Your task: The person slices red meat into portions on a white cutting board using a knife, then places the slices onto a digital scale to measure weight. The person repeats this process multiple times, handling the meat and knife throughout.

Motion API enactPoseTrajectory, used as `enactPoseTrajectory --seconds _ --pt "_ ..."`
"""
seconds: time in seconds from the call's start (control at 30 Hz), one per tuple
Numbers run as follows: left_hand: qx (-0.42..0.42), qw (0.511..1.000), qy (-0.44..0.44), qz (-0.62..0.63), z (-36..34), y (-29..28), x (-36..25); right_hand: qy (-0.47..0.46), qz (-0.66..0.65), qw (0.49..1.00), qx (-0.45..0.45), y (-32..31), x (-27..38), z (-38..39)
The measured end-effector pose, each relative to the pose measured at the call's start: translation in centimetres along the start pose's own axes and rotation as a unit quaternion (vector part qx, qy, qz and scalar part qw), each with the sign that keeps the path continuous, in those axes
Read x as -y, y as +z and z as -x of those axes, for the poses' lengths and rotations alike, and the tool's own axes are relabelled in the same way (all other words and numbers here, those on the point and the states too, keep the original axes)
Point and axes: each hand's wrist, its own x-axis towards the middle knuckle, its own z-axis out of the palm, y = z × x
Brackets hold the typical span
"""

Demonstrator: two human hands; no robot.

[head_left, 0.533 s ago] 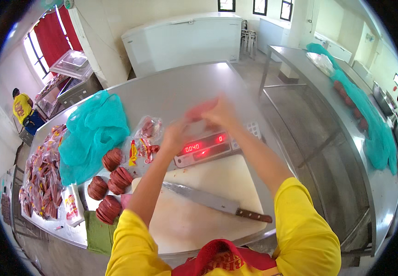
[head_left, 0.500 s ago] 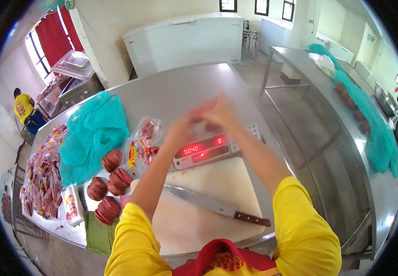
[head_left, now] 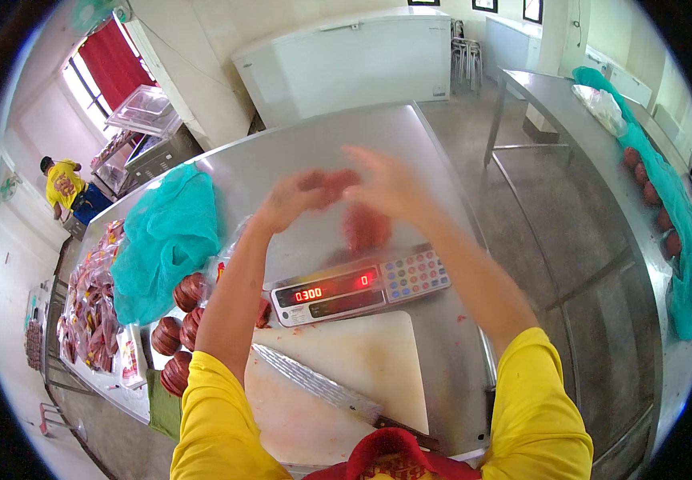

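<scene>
Over the counter scale (head_left: pixel 326 294), my left hand (head_left: pixel 283 202) is closed on a reddish piece of meat (head_left: pixel 334 186). My right hand (head_left: pixel 386 190) is beside it, blurred, with its fingers stretched apart; its thumb is close to the meat, and whether it touches I cannot tell. Below the hands, a blurred red lump of meat (head_left: pixel 366 227) sits at the scale's weighing area. The scale shows lit red digits and a keypad. Nearer me, a long knife (head_left: pixel 318 382) with a brown handle lies on a white cutting board (head_left: pixel 390 352).
On the left of the steel table (head_left: pixel 282 148) are several bundles of sliced meat (head_left: pixel 166 336), a teal mesh cloth (head_left: pixel 166 228), bagged meat (head_left: pixel 94 308) and a green cloth (head_left: pixel 162 406). Another steel table (head_left: pixel 538 86) stands right. A person (head_left: pixel 70 188) is at far left.
My view has shifted, so the scale appears further left. My hands have moved apart, showing meat between and below them. The scale's digits have changed.
</scene>
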Motion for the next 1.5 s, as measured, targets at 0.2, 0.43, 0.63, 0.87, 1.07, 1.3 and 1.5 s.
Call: enactPoseTrajectory --seconds 0.2,0.43,0.63,0.87,1.07,1.3,1.5 --pt "-0.037 0.993 0.056 -0.101 -1.3 3.3 -2.5 0.001 0.028 0.989 0.145 -4.9 -5.0 -0.8" --pt "-0.205 0.977 0.010 -0.057 -1.2 3.9 3.5 0.038 0.053 0.982 0.180 -2.8 -10.5 1.0" --pt "-0.279 0.945 0.090 -0.146 2.4 2.4 4.4 0.060 0.227 0.972 -0.015 -0.8 -10.8 1.3" --pt "-0.361 0.920 0.092 -0.120 19.5 -0.4 2.6 0.149 0.159 0.976 -0.025 -4.6 -7.7 4.2" --pt "-0.409 0.891 -0.109 -0.161 34.9 2.4 5.8 0.123 0.189 0.974 -0.019 -4.4 -1.9 7.9" --pt "-0.397 0.904 -0.151 -0.040 42.7 8.1 10.0 0.103 0.205 0.973 0.018 -2.1 5.6 11.4" --pt "-0.400 0.894 -0.078 -0.186 46.7 5.8 8.9 0.109 0.131 0.979 0.112 4.7 14.3 15.6"
